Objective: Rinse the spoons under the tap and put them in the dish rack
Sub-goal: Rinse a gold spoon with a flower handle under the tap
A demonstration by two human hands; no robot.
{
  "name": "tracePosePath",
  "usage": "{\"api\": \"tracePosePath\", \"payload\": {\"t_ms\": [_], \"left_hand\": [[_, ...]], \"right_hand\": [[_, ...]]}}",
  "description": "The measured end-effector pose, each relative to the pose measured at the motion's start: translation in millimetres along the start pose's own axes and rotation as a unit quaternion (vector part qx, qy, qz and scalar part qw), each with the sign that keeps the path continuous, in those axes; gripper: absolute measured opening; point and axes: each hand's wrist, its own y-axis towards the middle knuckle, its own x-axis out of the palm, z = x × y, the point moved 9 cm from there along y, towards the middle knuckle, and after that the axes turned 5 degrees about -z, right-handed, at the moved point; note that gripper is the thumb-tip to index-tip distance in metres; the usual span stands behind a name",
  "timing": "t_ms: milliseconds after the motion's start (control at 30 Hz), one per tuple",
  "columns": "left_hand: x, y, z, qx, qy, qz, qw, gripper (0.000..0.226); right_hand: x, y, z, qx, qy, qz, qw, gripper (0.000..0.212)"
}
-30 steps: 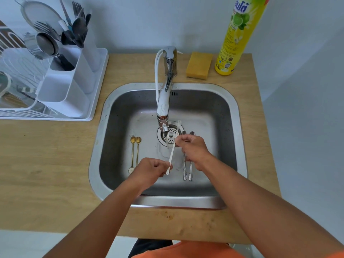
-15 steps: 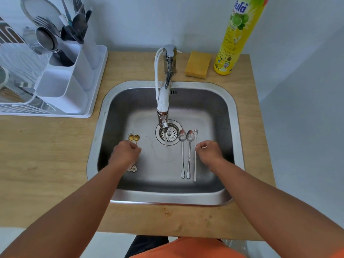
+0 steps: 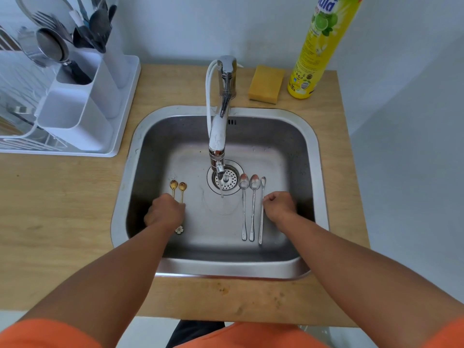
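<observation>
Both hands stay put: left hand (image 3: 164,212) curled over two gold spoons (image 3: 177,188), right hand (image 3: 278,204) a loose fist beside a slim white spoon (image 3: 262,209); yellow sponge (image 3: 266,84) behind the steel sink (image 3: 319,172).

Yellow sponge (image 3: 266,84) beside tall detergent bottle (image 3: 319,46).

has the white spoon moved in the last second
Yes. The white spoon went from being held up near the tap to lying flat on the sink floor, right of the two silver spoons.

Home kitchen, steel sink (image 3: 311,156), dish rack (image 3: 110,101), detergent bottle (image 3: 319,54)
</observation>
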Motion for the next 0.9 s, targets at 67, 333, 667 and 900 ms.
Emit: {"api": "tracePosePath", "payload": {"t_ms": [67, 333, 667, 900], "left_hand": [[1, 0, 0, 0.003, 0.01, 0.004, 1.0, 0.026], [8, -2, 8, 0.024, 0.064, -0.02, 0.997, 0.023], [11, -22, 27, 0.047, 0.016, -0.053, 0.997, 0.024], [16, -49, 47, 0.077, -0.057, -0.078, 0.992, 0.041]], "right_hand": [[0, 1, 1, 0.006, -0.006, 0.006, 1.0, 0.03], [-1, 0, -3, 0.007, -0.048, 0.019, 0.999, 0.021], [3, 0, -6, -0.018, -0.132, 0.017, 0.991, 0.008], [4, 2, -9, -0.039, -0.14, 0.019, 0.989, 0.011]]}}
